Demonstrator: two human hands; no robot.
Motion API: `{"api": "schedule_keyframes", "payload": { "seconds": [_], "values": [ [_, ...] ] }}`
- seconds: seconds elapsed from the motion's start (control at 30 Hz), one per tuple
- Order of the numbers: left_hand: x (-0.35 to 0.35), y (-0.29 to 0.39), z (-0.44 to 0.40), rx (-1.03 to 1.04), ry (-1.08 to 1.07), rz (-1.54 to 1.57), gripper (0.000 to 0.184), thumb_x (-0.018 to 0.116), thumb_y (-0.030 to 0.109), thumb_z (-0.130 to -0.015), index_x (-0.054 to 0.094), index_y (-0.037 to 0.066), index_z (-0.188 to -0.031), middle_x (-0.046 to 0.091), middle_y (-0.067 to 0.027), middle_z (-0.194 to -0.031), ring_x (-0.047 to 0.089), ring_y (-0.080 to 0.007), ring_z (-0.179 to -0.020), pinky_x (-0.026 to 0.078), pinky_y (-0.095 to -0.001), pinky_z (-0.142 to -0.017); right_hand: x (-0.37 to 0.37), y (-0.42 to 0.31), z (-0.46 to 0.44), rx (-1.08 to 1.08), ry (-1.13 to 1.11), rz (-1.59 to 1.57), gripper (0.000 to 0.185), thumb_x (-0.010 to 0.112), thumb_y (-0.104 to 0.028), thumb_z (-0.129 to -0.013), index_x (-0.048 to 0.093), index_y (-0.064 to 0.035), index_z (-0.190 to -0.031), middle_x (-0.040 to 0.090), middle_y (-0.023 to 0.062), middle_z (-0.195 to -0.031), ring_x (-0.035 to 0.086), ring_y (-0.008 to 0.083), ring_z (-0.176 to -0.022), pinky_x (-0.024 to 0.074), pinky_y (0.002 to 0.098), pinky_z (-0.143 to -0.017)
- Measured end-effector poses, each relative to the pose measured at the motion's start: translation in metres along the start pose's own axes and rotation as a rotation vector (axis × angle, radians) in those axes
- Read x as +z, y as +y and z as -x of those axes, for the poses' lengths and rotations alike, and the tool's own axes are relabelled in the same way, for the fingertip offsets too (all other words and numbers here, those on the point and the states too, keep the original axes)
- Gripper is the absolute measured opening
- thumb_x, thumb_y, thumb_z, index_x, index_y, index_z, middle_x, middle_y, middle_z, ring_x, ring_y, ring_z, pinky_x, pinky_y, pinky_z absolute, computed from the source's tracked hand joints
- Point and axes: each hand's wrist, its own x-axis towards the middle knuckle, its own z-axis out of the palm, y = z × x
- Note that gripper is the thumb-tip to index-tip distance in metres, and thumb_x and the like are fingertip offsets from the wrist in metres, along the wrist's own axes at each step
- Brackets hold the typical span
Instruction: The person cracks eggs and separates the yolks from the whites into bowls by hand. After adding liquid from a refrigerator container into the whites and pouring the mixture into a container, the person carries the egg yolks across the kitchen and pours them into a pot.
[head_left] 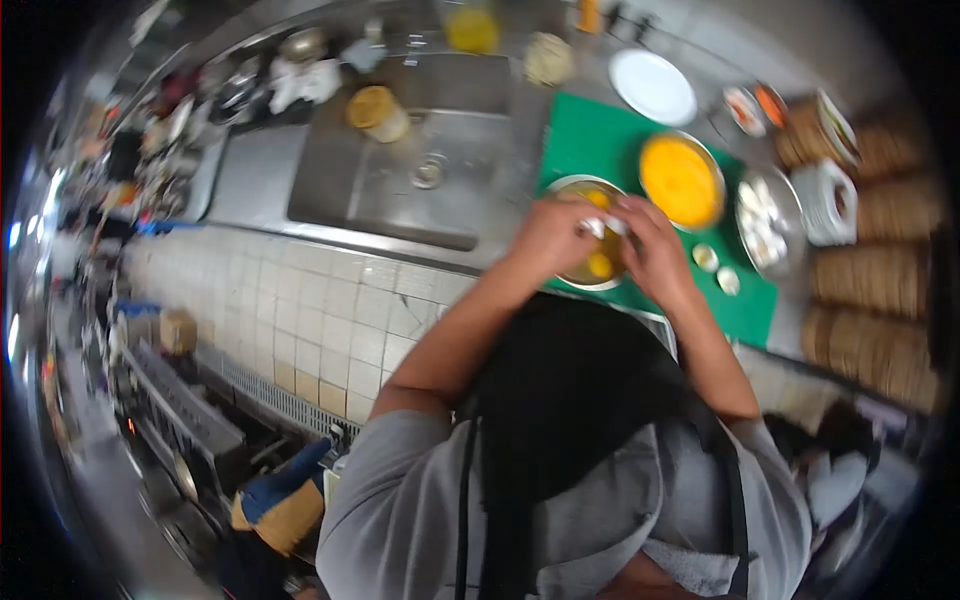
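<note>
- Eggshell [594, 227] is showing white at my fingertips above the egg bowl [577, 180]; my left hand [548, 238] is pinching one bit, my right hand [655, 250] seemingly clamping another, though blur is hiding the exact grip
- Yolks [599, 264] are floating right below; a sharp shell edge could be breaking one, and squeezing too hard could be dropping chips in
- Taking the egg bowl as clock centre, twelve pointing away from me, the yellow-filled bowl [720, 178] is sitting close at two; my right knuckles could be knocking it by swinging wide
- Two shell halves [706, 258] are lying just past three, where a dragging wrist could be crushing them; the bowl of white pieces [793, 222] is standing beyond
- The egg bowl is hugging the nine-o'clock edge of the green board [588, 125]; the sink [470, 160] is opening toward ten, my apron [540, 430] crowding six
- Bare board is giving room at twelve and four
</note>
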Motion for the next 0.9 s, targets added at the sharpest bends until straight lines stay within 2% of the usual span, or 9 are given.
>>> {"api": "schedule_keyframes", "payload": {
  "seconds": [0.2, 0.33, 0.4, 0.43, 0.47, 0.53, 0.63, 0.8, 0.9],
  "values": [
    [-0.047, 0.037, -0.005, 0.013, 0.038, 0.012, 0.03, 0.062, -0.004, -0.078, 0.07, 0.004, -0.107, 0.068, -0.0131, -0.107, 0.069, -0.0227, -0.09, 0.057, -0.0293, -0.079, -0.027, -0.019, -0.009, -0.107, 0.096, 0.143, 0.039, 0.06, 0.01, -0.074, 0.063, -0.0057, -0.11, 0.06, 0.014, -0.119, 0.059, 0.0336, -0.103, 0.0499, 0.0397, -0.088],
    [-0.055, 0.037, -0.002, 0.017, 0.094, 0.026, 0.033, 0.065, -0.003, -0.078, 0.07, 0.005, -0.11, 0.067, -0.0124, -0.108, 0.068, -0.0206, -0.092, 0.057, -0.0296, -0.079, -0.028, -0.017, 0.001, -0.175, 0.34, 0.092, 0.033, 0.064, 0.004, -0.079, 0.064, -0.0066, -0.111, 0.062, 0.0126, -0.115, 0.061, 0.0276, -0.093, 0.0515, 0.0347, -0.081],
    [-0.041, 0.025, -0.001, -0.119, 0.118, 0.132, 0.035, 0.068, -0.003, -0.078, 0.07, 0.006, -0.111, 0.067, -0.0128, -0.108, 0.068, -0.0205, -0.092, 0.057, -0.0298, -0.08, -0.014, -0.001, 0.017, 0.476, 0.114, -0.461, 0.033, 0.064, 0.001, -0.087, 0.061, -0.0049, -0.119, 0.061, 0.0101, -0.121, 0.062, 0.0215, -0.098, 0.0521, 0.0336, -0.08],
    [-0.034, 0.026, -0.001, -0.12, 0.105, 0.148, 0.035, 0.07, -0.002, -0.078, 0.069, 0.006, -0.112, 0.067, -0.0127, -0.108, 0.068, -0.0198, -0.092, 0.057, -0.0296, -0.079, -0.004, 0.012, 0.019, 0.612, 0.14, -0.784, 0.031, 0.061, -0.008, -0.094, 0.058, -0.0042, -0.124, 0.062, 0.0067, -0.118, 0.063, 0.0183, -0.098, 0.0533, 0.0323, -0.08],
    [-0.026, 0.03, -0.004, -0.106, 0.087, 0.163, 0.035, 0.07, -0.002, -0.078, 0.069, 0.006, -0.112, 0.067, -0.0127, -0.108, 0.068, -0.0198, -0.092, 0.057, -0.0296, -0.079, -0.004, 0.019, 0.029, 0.622, 0.162, -0.77, 0.031, 0.061, -0.008, -0.094, 0.058, -0.0042, -0.124, 0.062, 0.0067, -0.118, 0.063, 0.0183, -0.098, 0.0533, 0.0323, -0.08],
    [-0.011, 0.047, -0.01, -0.006, 0.037, 0.053, 0.034, 0.073, 0.002, -0.075, 0.069, 0.007, -0.108, 0.066, -0.0115, -0.111, 0.066, -0.0284, -0.096, 0.054, -0.0364, -0.084, -0.014, 0.005, 0.029, 0.849, 0.241, -1.245, 0.034, 0.06, -0.013, -0.095, 0.054, -0.0047, -0.128, 0.062, 0.0061, -0.113, 0.065, 0.0187, -0.097, 0.0541, 0.0315, -0.083],
    [0.018, 0.065, -0.029, 0.262, -0.015, -0.017, 0.041, 0.075, 0.005, -0.073, 0.067, 0.009, -0.114, 0.065, -0.0104, -0.114, 0.064, -0.0292, -0.101, 0.053, -0.0375, -0.086, -0.019, 0.003, 0.036, 0.777, 0.279, -1.463, 0.035, 0.061, -0.018, -0.095, 0.053, -0.0047, -0.127, 0.063, 0.0073, -0.113, 0.065, 0.0191, -0.099, 0.0548, 0.0319, -0.083],
    [0.044, 0.091, -0.05, 0.336, -0.056, 0.075, 0.06, 0.078, 0.011, -0.071, 0.059, 0.012, -0.128, 0.061, -0.0103, -0.125, 0.059, -0.0292, -0.113, 0.049, -0.0381, -0.094, -0.06, 0.021, 0.044, 0.702, 0.457, -1.535, 0.031, 0.062, -0.012, -0.093, 0.055, -0.0023, -0.121, 0.064, 0.0108, -0.11, 0.067, 0.0222, -0.094, 0.0571, 0.0363, -0.082],
    [0.04, 0.095, -0.055, 0.309, -0.016, 0.095, 0.061, 0.08, 0.018, -0.074, 0.057, 0.012, -0.131, 0.059, -0.0112, -0.13, 0.057, -0.0278, -0.118, 0.047, -0.0376, -0.098, -0.102, 0.051, 0.045, 0.641, 0.732, -1.278, 0.038, 0.061, -0.004, -0.091, 0.049, 0.0025, -0.126, 0.064, 0.015, -0.108, 0.067, 0.026, -0.093, 0.0575, 0.0364, -0.085]
  ]
}}
